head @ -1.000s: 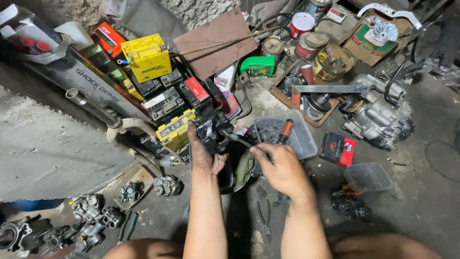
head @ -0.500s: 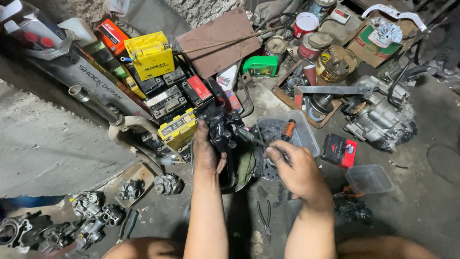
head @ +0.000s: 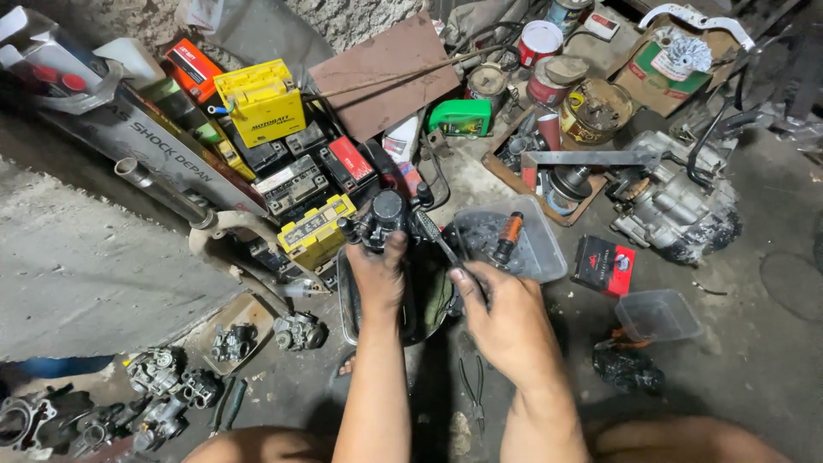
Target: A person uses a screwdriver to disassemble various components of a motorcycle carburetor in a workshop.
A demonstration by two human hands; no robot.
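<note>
My left hand grips a dark, greasy carburetor from below and holds it up over a metal pan. My right hand holds a screwdriver whose shaft points up and left, its tip at the carburetor's right side. Both forearms reach up from the bottom of the view. Just right of the carburetor, a clear plastic tub contains a tool with an orange and black handle.
Motorcycle batteries, yellow and black, are piled at upper left. An engine block and tins lie at upper right. A red-black box, an empty clear tub, pliers and several carburetors litter the floor.
Both hands have shifted slightly. The right hand has brought the screwdriver from near the plastic tub in against the carburetor's right side. The left hand keeps its grip.
</note>
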